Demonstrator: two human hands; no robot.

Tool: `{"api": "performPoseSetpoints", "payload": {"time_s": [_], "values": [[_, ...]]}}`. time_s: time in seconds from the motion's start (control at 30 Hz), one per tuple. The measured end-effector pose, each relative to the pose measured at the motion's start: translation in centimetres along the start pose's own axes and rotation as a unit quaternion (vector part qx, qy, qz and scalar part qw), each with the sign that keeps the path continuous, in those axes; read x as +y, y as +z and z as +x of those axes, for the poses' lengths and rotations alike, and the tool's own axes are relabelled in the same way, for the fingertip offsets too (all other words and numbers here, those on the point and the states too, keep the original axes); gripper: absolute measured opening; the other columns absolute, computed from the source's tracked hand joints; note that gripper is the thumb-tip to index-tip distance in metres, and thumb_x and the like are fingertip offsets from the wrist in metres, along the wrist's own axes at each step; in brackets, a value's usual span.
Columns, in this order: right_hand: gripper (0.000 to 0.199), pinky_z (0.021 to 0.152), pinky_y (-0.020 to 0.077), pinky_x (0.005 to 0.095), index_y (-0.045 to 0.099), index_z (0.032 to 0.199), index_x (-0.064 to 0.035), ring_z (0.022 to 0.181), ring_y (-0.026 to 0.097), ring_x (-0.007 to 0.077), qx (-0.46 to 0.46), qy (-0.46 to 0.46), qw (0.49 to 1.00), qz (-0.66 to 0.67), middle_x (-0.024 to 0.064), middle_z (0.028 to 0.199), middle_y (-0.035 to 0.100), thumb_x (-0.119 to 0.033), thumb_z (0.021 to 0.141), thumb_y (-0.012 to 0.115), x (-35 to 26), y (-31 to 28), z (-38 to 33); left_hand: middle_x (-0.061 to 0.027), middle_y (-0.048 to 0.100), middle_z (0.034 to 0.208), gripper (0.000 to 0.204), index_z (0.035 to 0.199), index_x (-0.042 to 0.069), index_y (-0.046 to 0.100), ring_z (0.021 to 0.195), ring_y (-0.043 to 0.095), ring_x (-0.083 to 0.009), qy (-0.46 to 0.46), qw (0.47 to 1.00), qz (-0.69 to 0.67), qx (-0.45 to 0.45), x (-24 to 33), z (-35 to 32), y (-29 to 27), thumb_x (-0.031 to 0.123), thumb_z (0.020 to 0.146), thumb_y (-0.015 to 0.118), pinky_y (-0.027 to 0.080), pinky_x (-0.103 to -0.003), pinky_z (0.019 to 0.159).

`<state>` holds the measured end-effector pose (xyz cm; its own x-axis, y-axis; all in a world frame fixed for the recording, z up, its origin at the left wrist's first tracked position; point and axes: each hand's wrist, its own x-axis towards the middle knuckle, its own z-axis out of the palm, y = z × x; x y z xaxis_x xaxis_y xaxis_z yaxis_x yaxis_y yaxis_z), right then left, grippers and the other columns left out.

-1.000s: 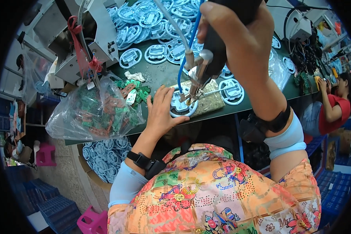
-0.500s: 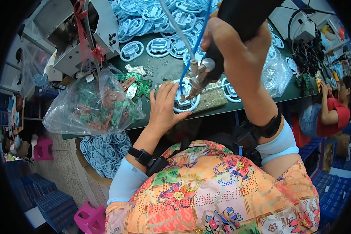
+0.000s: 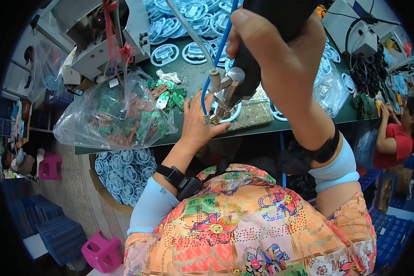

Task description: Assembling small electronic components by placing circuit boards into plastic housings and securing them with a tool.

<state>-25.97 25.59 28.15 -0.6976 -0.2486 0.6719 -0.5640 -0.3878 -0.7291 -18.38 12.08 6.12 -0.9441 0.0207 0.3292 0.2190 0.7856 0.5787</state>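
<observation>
My right hand (image 3: 287, 60) is wrapped round the thick black body of a powered screwdriver (image 3: 249, 76). A metal nozzle, a blue hose (image 3: 222, 43) and a clear feed tube (image 3: 193, 33) run along its lower end. The nozzle tip is over a light-blue plastic ring-shaped housing (image 3: 236, 112) near the table's front edge. My left hand (image 3: 195, 126) holds that housing from its left side, thumb along the near rim and fingers on the far side. The nozzle and hand hide most of the housing, so whether the tip touches it I cannot tell.
A clear bag of green and brown circuit boards (image 3: 117, 115) lies left, loose boards (image 3: 172, 96) beside it. Blue housings (image 3: 193, 14) are heaped at the back. A worn block (image 3: 257, 114) sits right of my work. A box of housings (image 3: 124, 175) stands below. Another person (image 3: 391, 138) sits far right.
The screwdriver has come lower and to the left, its nozzle now covering more of the housing. My left hand still holds the housing. The whole view has shifted slightly.
</observation>
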Motion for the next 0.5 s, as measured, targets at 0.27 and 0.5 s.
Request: {"api": "performPoseSetpoints", "payload": {"time_s": [0.27, 0.5], "values": [[0.025, 0.051, 0.0420, 0.0220, 0.054, 0.102, 0.0017, 0.059, 0.053, 0.0052, 0.027, 0.039, 0.998, -0.049, -0.0004, 0.073, 0.057, 0.000, 0.082, 0.068, 2.0, 0.3, -0.5, -0.0188, 0.047, 0.139, 0.095, 0.139, 0.003, 0.047, 0.135, 0.041, -0.0360, -0.021, 0.999, -0.039, -0.013, 0.2, 0.2, -0.4, 0.034, 0.060, 0.090, 0.024, -0.059, 0.112], [0.021, 0.052, 0.0440, 0.0224, 0.055, 0.098, 0.0009, 0.059, 0.055, 0.0062, 0.043, 0.032, 0.998, -0.046, 0.0003, 0.074, 0.057, -0.001, 0.081, 0.068, 2.5, 0.3, -1.4, -0.0182, 0.047, 0.139, 0.092, 0.136, 0.002, 0.050, 0.135, 0.040, -0.0358, 0.009, 0.999, 0.053, -0.004, -0.1, 0.1, 0.0, 0.036, 0.061, 0.090, 0.024, -0.060, 0.112]]}}
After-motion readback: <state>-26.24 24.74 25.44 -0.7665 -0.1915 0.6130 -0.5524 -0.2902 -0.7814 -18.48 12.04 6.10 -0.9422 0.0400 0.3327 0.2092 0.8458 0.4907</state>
